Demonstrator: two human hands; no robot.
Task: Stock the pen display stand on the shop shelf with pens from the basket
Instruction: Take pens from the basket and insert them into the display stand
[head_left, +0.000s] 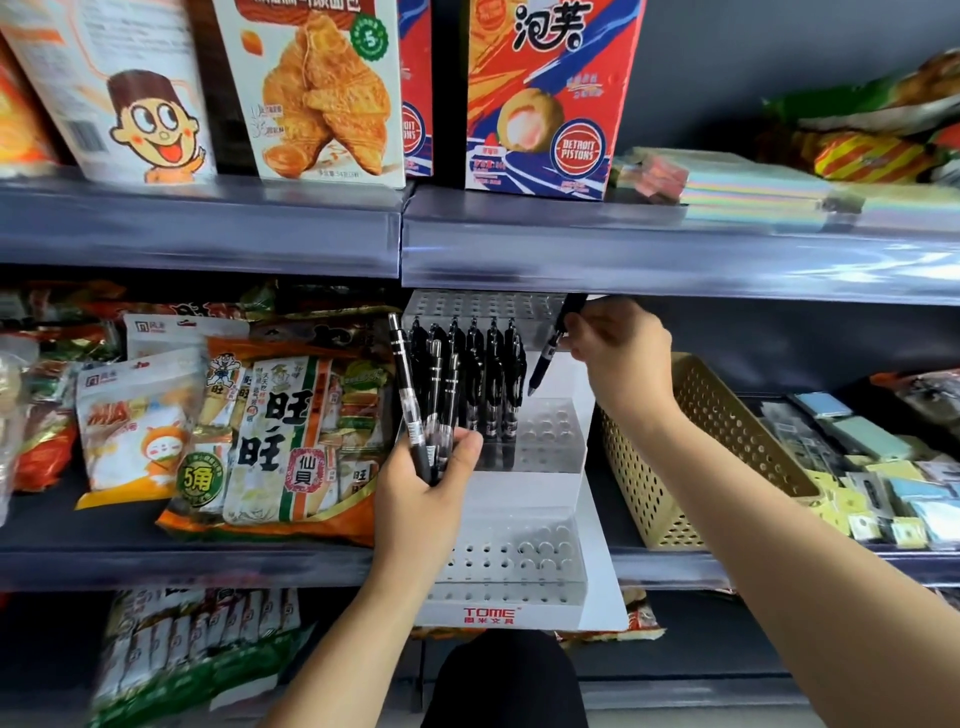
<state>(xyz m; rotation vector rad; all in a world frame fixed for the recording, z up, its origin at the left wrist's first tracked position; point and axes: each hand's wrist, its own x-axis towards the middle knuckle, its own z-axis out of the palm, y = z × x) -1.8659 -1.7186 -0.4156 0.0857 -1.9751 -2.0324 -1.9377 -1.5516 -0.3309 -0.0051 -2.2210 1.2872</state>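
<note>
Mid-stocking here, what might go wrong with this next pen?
The black pen pinched by the right hand is tilted, so its tip may miss the empty holes of the clear acrylic stand or bump the standing black pens. The left hand grips an uneven bundle of pens; one could slip.

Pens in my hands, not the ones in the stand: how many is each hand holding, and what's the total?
Black pens gripped in the left hand: 3 in view
Black pen pinched in the right hand: 1
Total: 4
</note>
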